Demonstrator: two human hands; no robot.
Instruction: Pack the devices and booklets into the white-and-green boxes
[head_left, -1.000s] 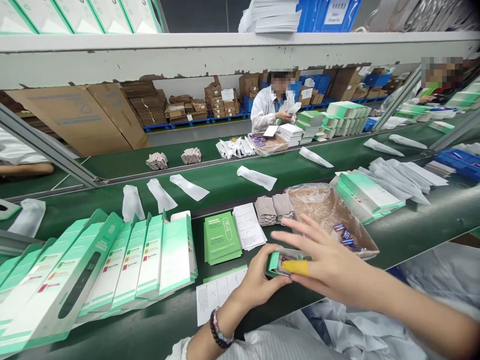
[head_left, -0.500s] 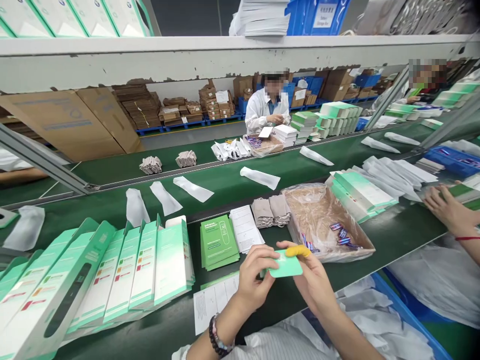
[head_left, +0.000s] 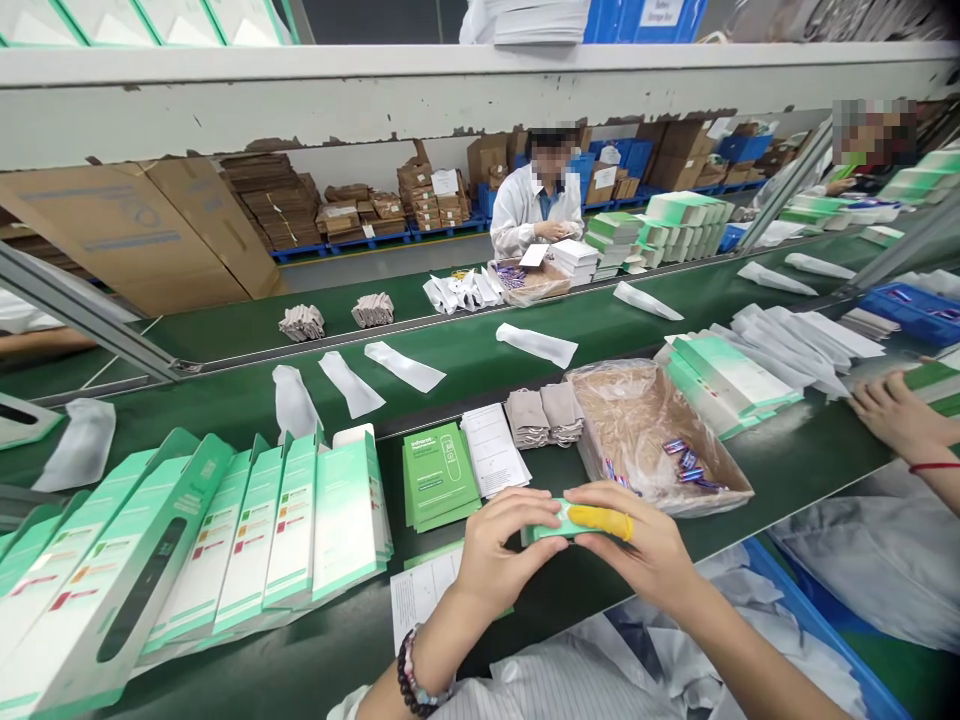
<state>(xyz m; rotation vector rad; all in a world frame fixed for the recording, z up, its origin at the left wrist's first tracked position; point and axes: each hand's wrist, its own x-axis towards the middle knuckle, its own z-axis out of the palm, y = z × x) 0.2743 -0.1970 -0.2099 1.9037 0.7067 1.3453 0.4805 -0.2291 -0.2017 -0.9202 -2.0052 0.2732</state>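
Note:
A small green box (head_left: 537,532) is held between both hands above the near side of the bench, its green end facing up. My left hand (head_left: 495,550) is closed on its left side, fingers over the end and thumb underneath. On the right, my right hand (head_left: 645,535) grips the same box, with a yellow finger cover (head_left: 602,521) pressed on the end. Most of the box is hidden by the fingers. Green booklets (head_left: 439,470) and printed white sheets (head_left: 493,450) lie just beyond my left hand. Below them, another printed sheet (head_left: 420,600) is partly covered by my forearm.
Green-and-white boxes (head_left: 292,520) stand in a row at left. A plastic-lined carton (head_left: 637,420) holds several batteries (head_left: 686,462), beside grey pouches (head_left: 544,415). White sleeves (head_left: 536,345) lie on the green belt (head_left: 465,385). A co-worker's hand (head_left: 900,410) is at right; another person (head_left: 532,215) sits opposite.
The green flap that stood out from the box is now folded down at its end, and both hands have closed in around it. White sleeves on the belt have shifted right.

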